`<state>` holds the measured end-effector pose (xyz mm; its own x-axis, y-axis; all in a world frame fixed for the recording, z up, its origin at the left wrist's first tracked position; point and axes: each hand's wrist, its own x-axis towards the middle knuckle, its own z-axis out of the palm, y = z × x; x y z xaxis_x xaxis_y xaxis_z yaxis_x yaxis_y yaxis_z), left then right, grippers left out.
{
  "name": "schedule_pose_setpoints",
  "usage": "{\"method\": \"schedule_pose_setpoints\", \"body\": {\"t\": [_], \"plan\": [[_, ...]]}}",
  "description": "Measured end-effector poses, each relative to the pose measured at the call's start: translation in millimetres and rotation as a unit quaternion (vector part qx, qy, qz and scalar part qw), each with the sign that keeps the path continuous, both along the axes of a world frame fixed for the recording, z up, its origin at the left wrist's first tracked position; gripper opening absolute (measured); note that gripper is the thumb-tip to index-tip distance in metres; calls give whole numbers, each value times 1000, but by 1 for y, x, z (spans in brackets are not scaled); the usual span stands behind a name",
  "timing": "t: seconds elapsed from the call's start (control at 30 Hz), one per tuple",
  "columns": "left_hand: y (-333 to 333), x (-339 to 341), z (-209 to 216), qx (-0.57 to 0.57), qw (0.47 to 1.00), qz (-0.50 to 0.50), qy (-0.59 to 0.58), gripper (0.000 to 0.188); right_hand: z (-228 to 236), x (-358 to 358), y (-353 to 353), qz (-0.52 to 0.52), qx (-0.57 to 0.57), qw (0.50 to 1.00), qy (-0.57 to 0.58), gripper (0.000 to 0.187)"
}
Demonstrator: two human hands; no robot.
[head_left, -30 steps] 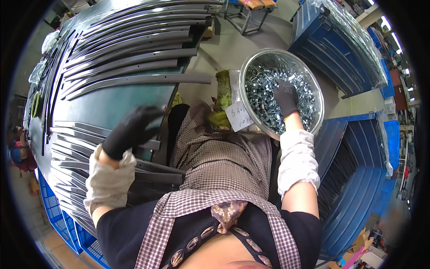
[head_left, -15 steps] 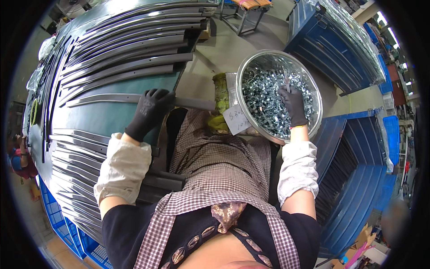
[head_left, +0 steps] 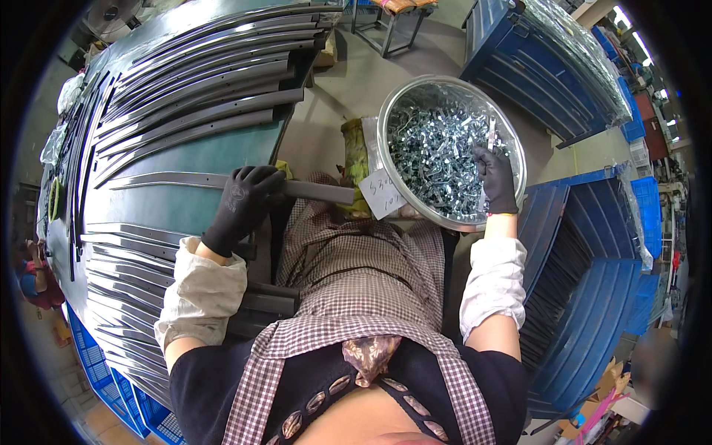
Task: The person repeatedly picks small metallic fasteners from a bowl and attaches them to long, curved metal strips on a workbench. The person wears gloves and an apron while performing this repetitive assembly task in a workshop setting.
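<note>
Since half a second ago, the right hand (head_left: 495, 178) has shifted toward the right side of the clear-walled basin (head_left: 454, 225), and the near end of the dark strip (head_left: 319, 192) has swung a little closer to the person's lap. The left hand (head_left: 243, 204), gloved in black, is wrapped around that strip, whose far part lies across the green worktop (head_left: 196, 152) and whose near end juts past the edge. The right hand, also gloved, pinches one shiny metal clip (head_left: 492, 133) upright above the loose clips (head_left: 434, 159); the two hands are well apart. The work appears to be mid-run: held clip and held strip are not yet together, many clips remain in the basin, and strips lie in an upper group (head_left: 215, 81) and a lower group (head_left: 122, 274). Which group is finished cannot be told, and whether any strip there carries a clip is too small to see. As for writing, a white card (head_left: 382, 193) beside the basin bears dark handwritten characters, tilted from this view, and the back of the left glove has a small pale printed mark, too faint to make out.
</note>
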<state>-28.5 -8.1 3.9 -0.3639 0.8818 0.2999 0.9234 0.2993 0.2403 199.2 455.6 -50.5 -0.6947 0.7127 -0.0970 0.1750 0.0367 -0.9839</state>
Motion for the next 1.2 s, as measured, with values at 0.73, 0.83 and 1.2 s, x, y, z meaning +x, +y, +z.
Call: {"method": "schedule_pose_setpoints", "body": {"t": [0.73, 0.83, 1.2], "plan": [[22, 83, 5, -58, 979, -174, 90, 37, 38, -4, -248, 379, -188, 906, 7, 59], [26, 81, 4, -50, 970, -188, 144, 41, 39, -2, -244, 387, -207, 898, -27, 63], [40, 25, -3, -19, 997, -81, -6, 65, 24, -4, -213, 273, 184, 943, -39, 41]]}}
